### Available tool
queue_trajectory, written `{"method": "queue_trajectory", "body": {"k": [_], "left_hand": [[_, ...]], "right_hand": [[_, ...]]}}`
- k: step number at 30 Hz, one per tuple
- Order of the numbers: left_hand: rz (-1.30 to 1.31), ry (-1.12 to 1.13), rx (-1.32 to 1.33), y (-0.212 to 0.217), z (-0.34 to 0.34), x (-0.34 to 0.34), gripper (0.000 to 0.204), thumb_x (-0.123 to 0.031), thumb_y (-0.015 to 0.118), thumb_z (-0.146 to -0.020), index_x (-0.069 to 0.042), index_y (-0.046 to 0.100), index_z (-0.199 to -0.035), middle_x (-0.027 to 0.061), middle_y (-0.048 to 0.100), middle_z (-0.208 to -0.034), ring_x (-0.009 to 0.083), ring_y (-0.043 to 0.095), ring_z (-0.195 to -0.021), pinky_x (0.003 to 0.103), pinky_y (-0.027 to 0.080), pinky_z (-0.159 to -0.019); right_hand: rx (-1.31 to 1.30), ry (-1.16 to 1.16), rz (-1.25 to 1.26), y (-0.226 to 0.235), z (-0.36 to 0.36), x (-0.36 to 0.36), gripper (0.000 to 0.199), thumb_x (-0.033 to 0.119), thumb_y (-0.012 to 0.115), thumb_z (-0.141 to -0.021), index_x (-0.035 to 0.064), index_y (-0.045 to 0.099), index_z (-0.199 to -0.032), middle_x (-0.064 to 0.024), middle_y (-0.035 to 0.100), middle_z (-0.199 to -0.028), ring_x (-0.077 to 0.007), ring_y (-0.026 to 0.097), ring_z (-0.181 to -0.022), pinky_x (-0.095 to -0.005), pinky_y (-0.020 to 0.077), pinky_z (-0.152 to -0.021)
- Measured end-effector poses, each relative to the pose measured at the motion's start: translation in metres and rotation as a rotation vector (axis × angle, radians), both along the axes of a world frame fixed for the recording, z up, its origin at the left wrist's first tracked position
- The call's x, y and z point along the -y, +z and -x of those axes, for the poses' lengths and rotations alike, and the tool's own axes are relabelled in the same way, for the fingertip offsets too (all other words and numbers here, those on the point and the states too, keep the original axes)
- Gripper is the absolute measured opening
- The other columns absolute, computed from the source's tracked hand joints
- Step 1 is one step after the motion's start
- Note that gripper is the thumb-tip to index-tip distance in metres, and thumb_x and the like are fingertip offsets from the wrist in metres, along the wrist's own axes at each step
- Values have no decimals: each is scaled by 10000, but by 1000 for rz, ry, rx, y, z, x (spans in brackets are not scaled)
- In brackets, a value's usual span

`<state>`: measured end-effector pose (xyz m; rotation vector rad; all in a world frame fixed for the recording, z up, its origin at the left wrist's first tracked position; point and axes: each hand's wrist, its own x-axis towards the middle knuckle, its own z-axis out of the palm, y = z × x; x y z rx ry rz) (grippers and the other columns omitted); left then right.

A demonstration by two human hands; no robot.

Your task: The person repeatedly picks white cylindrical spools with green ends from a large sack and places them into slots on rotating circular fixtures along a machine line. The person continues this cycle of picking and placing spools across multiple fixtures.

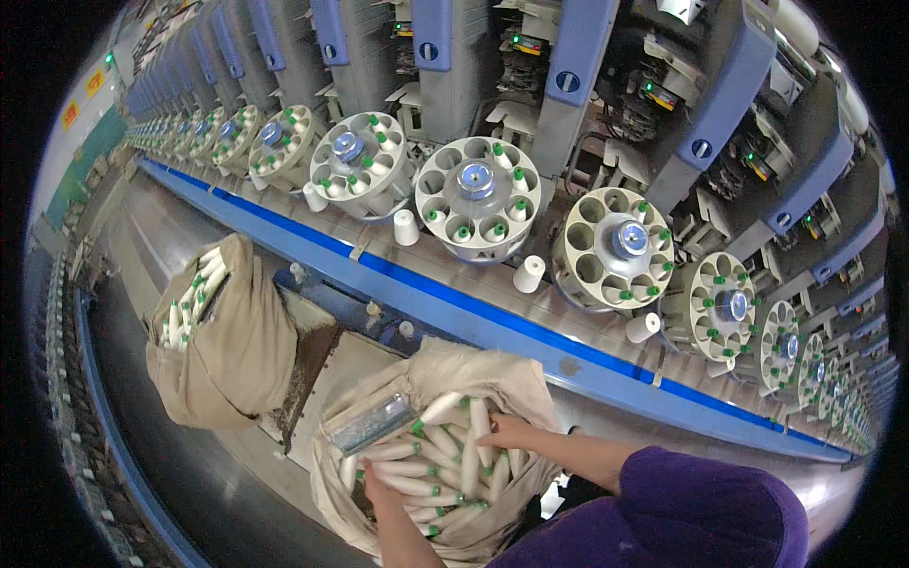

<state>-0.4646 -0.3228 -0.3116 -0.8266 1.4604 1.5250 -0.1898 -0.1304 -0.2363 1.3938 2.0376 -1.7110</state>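
Observation:
A cloth-lined sack (542, 383) stands in front of me, filled with white yarn bobbins (440, 443) that have green tube ends. My right hand (508, 432) reaches in from the right, its fingers closed on an upright yarn bobbin (480, 421). At the sack's left side, my left hand (377, 490) is down among the bobbins. Its fingertips are partly hidden beside a bobbin (348, 470) at the edge, so its grip is unclear. A grey metal box (373, 425) lies on the cloth at the far left part of the sack.
A second cloth sack (222, 360) with bobbins stands to the left. Beyond a blue rail (454, 293) runs a row of winding machines with round magazines (478, 194), several pockets holding green-tipped bobbins. White yarn cones (529, 274) stand along the ledge.

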Motion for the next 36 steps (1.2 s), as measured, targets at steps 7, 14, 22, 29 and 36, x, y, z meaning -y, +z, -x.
{"method": "queue_trajectory", "body": {"k": [7, 14, 22, 29, 36], "left_hand": [[-349, -30, -35, 55, -34, 8, 281, -283, 585, -870, -92, 540, -1070, 78, 584, -947, 252, 580, -890, 383, 502, -760], [-750, -483, -45, 194, -77, -89, 266, -210, 548, -768, -36, 576, -968, 148, 599, -1017, 287, 565, -920, 401, 476, -844], [-1004, -643, 75, 277, -145, -185, 291, -313, 474, -943, -43, 581, -922, 176, 591, -1134, 285, 561, -1014, 440, 456, -896], [-1191, -517, -43, 303, -212, -265, 431, -407, 304, -1003, -45, 537, -1019, 171, 450, -1329, 352, 476, -1179, 518, 344, -1041], [-1297, -583, -473, 349, -209, -339, 411, -434, 330, -992, -90, 554, -1006, 139, 434, -1345, 327, 424, -1236, 515, 350, -1046]], "right_hand": [[-414, -519, 898, 87, -31, -5, 553, 321, 598, -750, 80, 497, -1238, -75, 601, -1010, -232, 613, -920, -369, 503, -806], [-1013, -393, 769, 172, -73, -42, 513, 336, 511, -829, 105, 445, -1282, -43, 566, -929, -122, 526, -642, -254, 398, -417], [-1502, -785, 567, 220, -86, -94, 446, 330, 522, -932, 78, 410, -1282, -74, 481, -1306, -232, 481, -1158, -419, 439, -921], [-1186, -507, 196, 233, -93, -150, 465, 94, 597, -871, 51, 443, -1307, -109, 506, -1298, -224, 493, -1192, -400, 423, -997], [-1788, -700, 407, 268, -206, -227, 270, 346, 454, -968, 153, 481, -780, 60, 455, -600, -111, 490, -571, -320, 504, -709]]}}
